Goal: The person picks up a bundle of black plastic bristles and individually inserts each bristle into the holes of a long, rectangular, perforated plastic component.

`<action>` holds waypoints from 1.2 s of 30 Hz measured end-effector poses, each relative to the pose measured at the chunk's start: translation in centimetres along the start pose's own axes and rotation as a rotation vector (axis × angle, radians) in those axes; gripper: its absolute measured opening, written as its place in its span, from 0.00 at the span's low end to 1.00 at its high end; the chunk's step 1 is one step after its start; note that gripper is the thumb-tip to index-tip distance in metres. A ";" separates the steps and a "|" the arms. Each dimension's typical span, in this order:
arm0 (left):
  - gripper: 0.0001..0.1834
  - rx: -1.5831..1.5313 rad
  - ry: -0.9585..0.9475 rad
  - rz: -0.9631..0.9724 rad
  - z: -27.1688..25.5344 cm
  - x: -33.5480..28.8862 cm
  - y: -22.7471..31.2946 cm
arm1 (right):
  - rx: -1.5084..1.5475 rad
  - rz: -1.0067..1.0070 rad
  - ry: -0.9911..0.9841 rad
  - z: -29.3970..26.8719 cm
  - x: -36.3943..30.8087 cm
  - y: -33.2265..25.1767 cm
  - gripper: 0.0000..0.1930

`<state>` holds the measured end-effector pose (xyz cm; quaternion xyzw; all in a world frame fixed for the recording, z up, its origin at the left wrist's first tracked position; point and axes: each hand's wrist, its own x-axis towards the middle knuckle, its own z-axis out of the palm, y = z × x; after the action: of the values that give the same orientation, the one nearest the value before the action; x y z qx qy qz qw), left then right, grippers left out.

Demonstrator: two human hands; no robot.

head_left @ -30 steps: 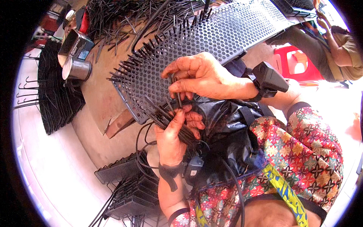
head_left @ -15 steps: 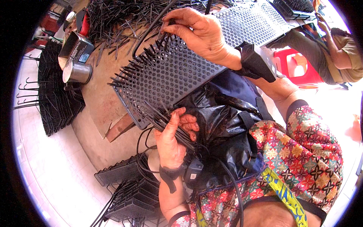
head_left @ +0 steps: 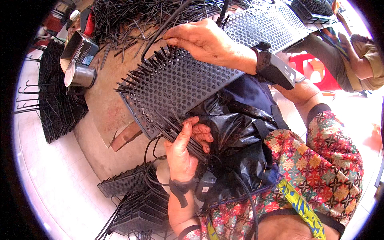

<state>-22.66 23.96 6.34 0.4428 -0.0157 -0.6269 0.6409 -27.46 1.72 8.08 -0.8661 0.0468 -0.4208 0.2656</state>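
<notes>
My left hand (head_left: 181, 156) is wrapped round a bundle of thin black sticks (head_left: 173, 130) beside the near edge of a dark perforated tray (head_left: 202, 78). Rows of short black sticks (head_left: 140, 75) stand in the tray's holes along its left side, leaning at various angles. Over the far end of those rows is my right hand (head_left: 212, 46), its thumb and fingertips pinched together. Whatever lies between those fingertips is too small or hidden to make out. Black plastic sheeting (head_left: 220, 120) covers my lap under the tray.
A heap of loose black sticks (head_left: 132, 18) lies across the far table. At left are a metal mug (head_left: 82, 76), a dark box (head_left: 82, 50) and stacked black racks (head_left: 60, 96). More racks (head_left: 140, 208) stand below left. Another person (head_left: 362, 60) sits far right near a red stool (head_left: 308, 66).
My right hand has lowered and flattened over the far end of the stick rows, its fingers shifting slightly left. My left hand keeps its hold on the bundle, almost still.
</notes>
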 end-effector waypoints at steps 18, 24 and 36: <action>0.19 0.101 -0.036 0.003 -0.2 0.1 0.0 | -0.147 -0.050 -0.095 1.1 1.5 0.4 0.04; 0.19 0.113 -0.050 0.014 -0.2 0.2 0.0 | -0.149 -0.109 -0.146 1.0 1.7 0.2 0.04; 0.16 -0.015 -0.122 0.047 -0.1 0.2 0.1 | -0.063 0.014 -0.036 0.7 0.4 -2.5 0.06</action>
<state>-22.47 23.88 6.23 0.3984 -0.0604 -0.6378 0.6564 -27.05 4.02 9.26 -0.8810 0.0614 -0.4018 0.2420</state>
